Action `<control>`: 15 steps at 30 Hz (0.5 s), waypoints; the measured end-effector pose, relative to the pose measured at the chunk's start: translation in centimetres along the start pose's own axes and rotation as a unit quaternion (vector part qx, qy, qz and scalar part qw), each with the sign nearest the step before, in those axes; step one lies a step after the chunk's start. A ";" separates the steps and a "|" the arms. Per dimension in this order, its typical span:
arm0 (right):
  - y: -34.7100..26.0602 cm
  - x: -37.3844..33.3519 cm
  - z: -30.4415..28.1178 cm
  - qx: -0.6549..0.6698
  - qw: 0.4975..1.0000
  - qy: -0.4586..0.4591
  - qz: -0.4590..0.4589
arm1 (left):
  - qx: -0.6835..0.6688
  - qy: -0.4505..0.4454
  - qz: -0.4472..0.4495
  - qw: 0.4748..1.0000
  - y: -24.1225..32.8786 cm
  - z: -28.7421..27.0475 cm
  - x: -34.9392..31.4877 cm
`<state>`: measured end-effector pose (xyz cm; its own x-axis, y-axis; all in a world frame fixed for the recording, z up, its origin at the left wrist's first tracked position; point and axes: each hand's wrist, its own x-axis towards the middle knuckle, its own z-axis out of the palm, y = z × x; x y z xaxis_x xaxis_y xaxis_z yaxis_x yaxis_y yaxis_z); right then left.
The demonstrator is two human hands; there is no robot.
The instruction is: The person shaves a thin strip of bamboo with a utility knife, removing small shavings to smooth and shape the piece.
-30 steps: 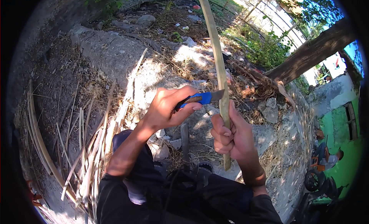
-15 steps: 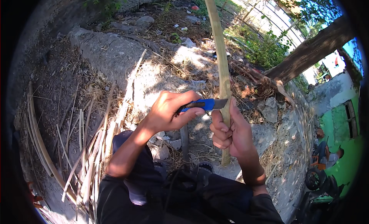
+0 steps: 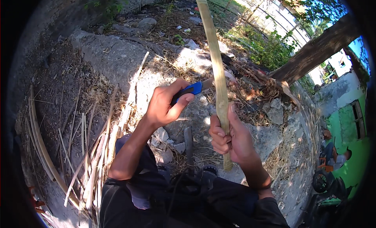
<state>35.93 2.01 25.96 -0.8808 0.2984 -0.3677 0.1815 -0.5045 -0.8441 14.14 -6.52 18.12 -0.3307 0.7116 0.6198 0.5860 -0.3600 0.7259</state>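
My left hand [image 3: 164, 103] is closed round the blue handle of a utility knife [image 3: 194, 89]. Its blade [image 3: 208, 84] points right, its tip close to the left edge of a bamboo strip [image 3: 217, 63]; whether it touches I cannot tell. Wrapped round the lower part of that long pale strip is my right hand [image 3: 232, 134], thumb pointing up along its side. The strip stands nearly upright in view, leaning left toward its top, which runs out past the upper edge. Its lower end [image 3: 228, 163] shows below my fist.
A heap of bamboo strips and sticks [image 3: 96, 161] lies to my left. Stones [image 3: 164, 143] and a narrow upright post [image 3: 188, 143] are before my knees. A thick log [image 3: 313, 49] slants at upper right. Far right, a person [image 3: 337, 158] sits near a motorbike [image 3: 323, 183].
The knife in my left hand has moved up and slightly left, away from my right thumb. The strip's upper part has tilted left, and my right hand has shifted slightly.
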 end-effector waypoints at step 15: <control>0.6 0.9 -0.3 -0.016 0.999 -0.016 -0.037 | -0.455 -0.004 -0.212 0.865 0.7 1.3 -0.1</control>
<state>35.44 2.26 25.03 -0.9053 0.3078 -0.2926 0.1292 -0.4568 -0.8802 15.57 -6.08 18.19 -0.3660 0.8987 0.2417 -0.4117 -0.3893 0.8240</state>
